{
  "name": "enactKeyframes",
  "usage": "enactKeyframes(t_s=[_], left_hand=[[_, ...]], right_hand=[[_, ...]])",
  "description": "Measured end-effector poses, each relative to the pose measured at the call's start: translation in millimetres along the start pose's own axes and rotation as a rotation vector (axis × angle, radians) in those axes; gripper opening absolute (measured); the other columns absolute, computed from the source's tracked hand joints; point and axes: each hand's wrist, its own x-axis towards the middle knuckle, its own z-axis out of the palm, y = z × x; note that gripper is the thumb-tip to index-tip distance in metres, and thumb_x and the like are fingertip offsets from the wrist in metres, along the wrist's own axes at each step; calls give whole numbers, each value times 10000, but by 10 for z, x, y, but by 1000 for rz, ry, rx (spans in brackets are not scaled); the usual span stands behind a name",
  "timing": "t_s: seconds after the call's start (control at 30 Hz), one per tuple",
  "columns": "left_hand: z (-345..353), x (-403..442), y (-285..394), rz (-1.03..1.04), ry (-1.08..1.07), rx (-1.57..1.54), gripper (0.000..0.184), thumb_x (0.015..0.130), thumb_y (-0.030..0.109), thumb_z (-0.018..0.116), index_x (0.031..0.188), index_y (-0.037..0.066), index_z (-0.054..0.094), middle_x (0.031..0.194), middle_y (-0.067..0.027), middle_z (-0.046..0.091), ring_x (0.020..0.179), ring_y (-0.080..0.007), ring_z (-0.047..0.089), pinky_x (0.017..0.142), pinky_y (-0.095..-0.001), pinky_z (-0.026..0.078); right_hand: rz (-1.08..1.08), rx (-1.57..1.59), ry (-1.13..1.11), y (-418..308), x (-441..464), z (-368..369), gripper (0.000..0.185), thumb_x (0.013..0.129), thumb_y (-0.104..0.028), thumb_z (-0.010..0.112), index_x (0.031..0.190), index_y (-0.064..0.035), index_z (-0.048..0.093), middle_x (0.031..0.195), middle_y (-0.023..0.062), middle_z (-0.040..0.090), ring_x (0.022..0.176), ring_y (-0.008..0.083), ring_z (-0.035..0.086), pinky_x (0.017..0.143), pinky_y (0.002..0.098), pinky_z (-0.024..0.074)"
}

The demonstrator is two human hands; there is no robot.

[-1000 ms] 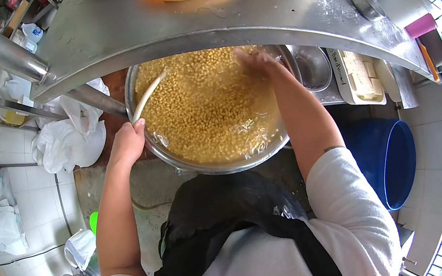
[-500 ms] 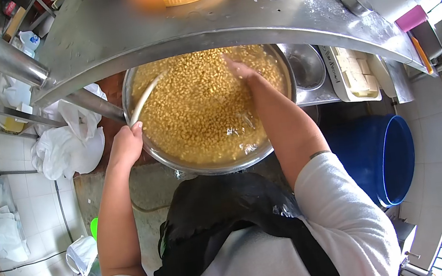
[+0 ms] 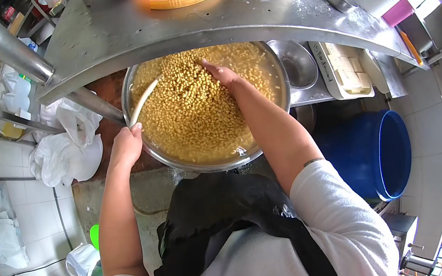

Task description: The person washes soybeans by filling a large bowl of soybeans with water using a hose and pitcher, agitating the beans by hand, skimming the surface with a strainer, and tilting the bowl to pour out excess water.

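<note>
Fingers curled, left hand [image 3: 128, 145] holds tube [image 3: 141, 102] by left edge of basin [image 3: 200, 169]; right hand [image 3: 222, 75] touches kernels [image 3: 194, 108], openness I can't tell.

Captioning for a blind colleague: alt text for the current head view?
A person's right hand reaches into a wide metal bowl of yellow kernels in liquid, while the left hand holds a pale tube at its edge. A blue barrel sits nearby.

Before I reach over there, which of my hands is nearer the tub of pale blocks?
Right. The right hand touches grains in the basin, left of the tub; the left hand, farther left, holds the pale tube at the rim.
</note>
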Motion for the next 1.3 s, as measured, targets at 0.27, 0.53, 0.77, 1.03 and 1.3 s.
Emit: enactKeyframes(t_s=[0.27, 0.53, 0.77, 1.03, 1.3], left_hand=[[-5, -14, 5, -6, -4, -9, 599, 1106, 476, 465, 1198, -86, 650, 1159, -364, 696, 1147, -518, 661, 994, -561, 512], [6, 27, -45, 12, 5, -14, 604, 1106, 480, 467, 1195, -89, 649, 1147, -367, 697, 1140, -523, 661, 988, -565, 512], [-1, -1, -22, 14, 1, -29, 588, 1103, 465, 480, 1182, -93, 648, 1150, -372, 693, 1153, -524, 654, 990, -558, 516], [5, 14, -14, -2, -8, -2, 595, 1103, 472, 480, 1185, -94, 644, 1159, -367, 694, 1144, -521, 659, 984, -556, 519], [-21, -8, 15, -24, -19, 25, 605, 1102, 475, 467, 1191, -96, 645, 1173, -374, 689, 1163, -519, 656, 1004, -562, 511]], right_hand=[[-294, -438, -13, -585, -355, 206, 726, 981, -567, 689, 1529, -108, 560, 1559, 164, 564, 1397, 359, 558, 1157, 468, 458], [-711, -964, 91, -518, -1354, 414, 482, 966, -328, 680, 1380, -83, 659, 1364, 189, 674, 1186, 358, 685, 1053, 478, 537], [-541, -1228, -162, 18, -1689, 604, 605, 916, -264, 714, 1484, -135, 553, 1457, 192, 568, 1255, 443, 622, 1061, 495, 526], [-344, -1350, -217, 75, -1409, 930, 552, 895, -202, 716, 1422, -82, 599, 1429, 184, 574, 1262, 440, 624, 1028, 552, 543], [-137, -1500, -408, 94, -912, 1158, 398, 900, -191, 751, 1269, -41, 754, 1317, 176, 720, 1191, 373, 709, 903, 538, 601]])
